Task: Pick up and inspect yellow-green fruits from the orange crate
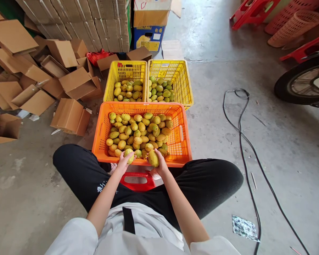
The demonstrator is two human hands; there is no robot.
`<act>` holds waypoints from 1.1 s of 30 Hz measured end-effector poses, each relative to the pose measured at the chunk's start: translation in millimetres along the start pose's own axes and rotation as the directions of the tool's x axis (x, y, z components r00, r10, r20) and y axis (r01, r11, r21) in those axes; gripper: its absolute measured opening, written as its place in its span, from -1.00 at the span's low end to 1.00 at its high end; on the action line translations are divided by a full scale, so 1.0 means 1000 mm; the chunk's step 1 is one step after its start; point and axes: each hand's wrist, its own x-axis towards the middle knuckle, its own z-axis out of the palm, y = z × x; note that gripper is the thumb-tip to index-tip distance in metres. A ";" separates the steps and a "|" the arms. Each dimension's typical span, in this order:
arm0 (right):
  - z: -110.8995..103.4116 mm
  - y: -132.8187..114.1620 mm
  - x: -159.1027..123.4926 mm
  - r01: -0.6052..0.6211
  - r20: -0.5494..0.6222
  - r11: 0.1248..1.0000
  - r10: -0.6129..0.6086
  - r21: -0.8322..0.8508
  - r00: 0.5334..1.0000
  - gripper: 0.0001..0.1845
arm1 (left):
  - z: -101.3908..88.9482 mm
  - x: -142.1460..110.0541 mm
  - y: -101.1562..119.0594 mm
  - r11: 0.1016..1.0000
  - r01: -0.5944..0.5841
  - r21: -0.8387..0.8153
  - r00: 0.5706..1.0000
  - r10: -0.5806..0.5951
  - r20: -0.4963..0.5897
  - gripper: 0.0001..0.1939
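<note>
My left hand (124, 161) is closed around a yellow-green oval fruit (129, 156). Another such fruit (153, 158), slightly larger in view, sits in the grip of my right hand (161, 163). Both hands are at the near rim of an orange plastic crate (186, 141), a short gap between them. Many similar fruits (138, 129), yellow to green and some brownish, fill much of that crate, whose right end shows bare mesh. I cannot make out the exact kind of fruit.
Behind the orange crate stand two yellow crates (108, 85) (184, 78) with more fruit. Loose cardboard boxes (69, 115) lie at the left. A red stool (138, 180) is below my hands. A black cable (240, 131) and a wheel (303, 81) are at the right.
</note>
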 end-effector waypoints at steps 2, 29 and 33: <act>0.001 -0.001 -0.003 -0.002 0.030 1.000 0.002 -0.016 1.000 -0.68 | -0.001 0.000 0.000 1.000 0.002 0.011 1.000 -0.002 0.018 -0.42; -0.005 -0.001 0.001 -0.055 0.096 0.998 0.052 0.021 0.994 -0.64 | 0.003 0.001 0.008 0.989 0.126 0.080 0.988 -0.132 0.077 -0.52; -0.004 0.000 0.003 -0.014 0.118 1.000 0.011 0.017 0.993 -0.61 | 0.004 0.001 0.009 0.987 0.160 0.036 0.984 -0.162 0.068 -0.52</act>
